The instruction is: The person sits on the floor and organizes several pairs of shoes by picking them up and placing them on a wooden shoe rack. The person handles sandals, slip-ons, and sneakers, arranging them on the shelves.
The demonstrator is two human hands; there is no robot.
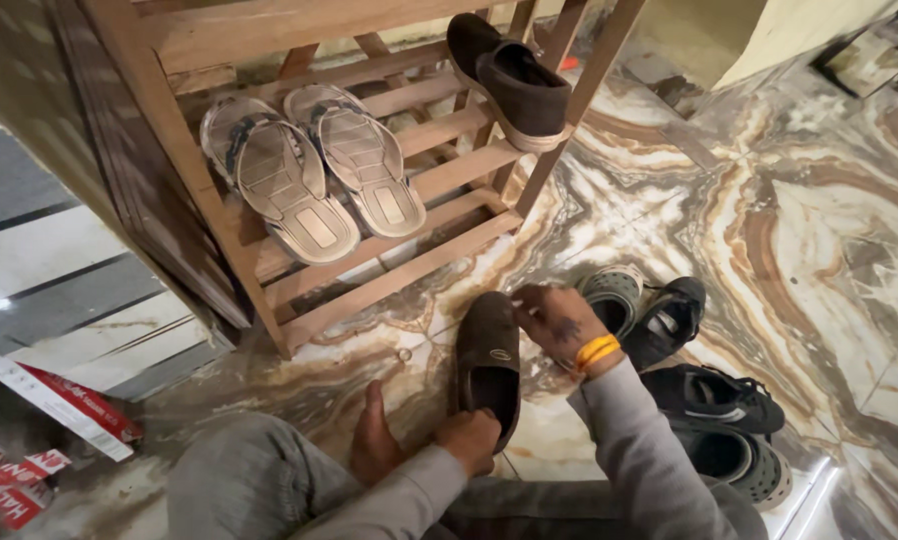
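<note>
A dark brown slip-on shoe (489,365) lies on the marble floor (809,230) in front of me, toe pointing at the wooden shoe rack (389,275). My left hand (469,438) grips its heel end. My right hand (557,322), with a yellow band on the wrist, touches the shoe's toe edge with its fingertips. The matching brown shoe (514,80) rests on the rack's right side. My bare foot (374,440) sits just left of the held shoe.
A pair of tan sandals (314,170) lies on the rack's slats. To my right on the floor are a grey-green clog (614,295), black sneakers (709,395) and another clog (744,460). Red and white cartons (64,405) lie at the lower left.
</note>
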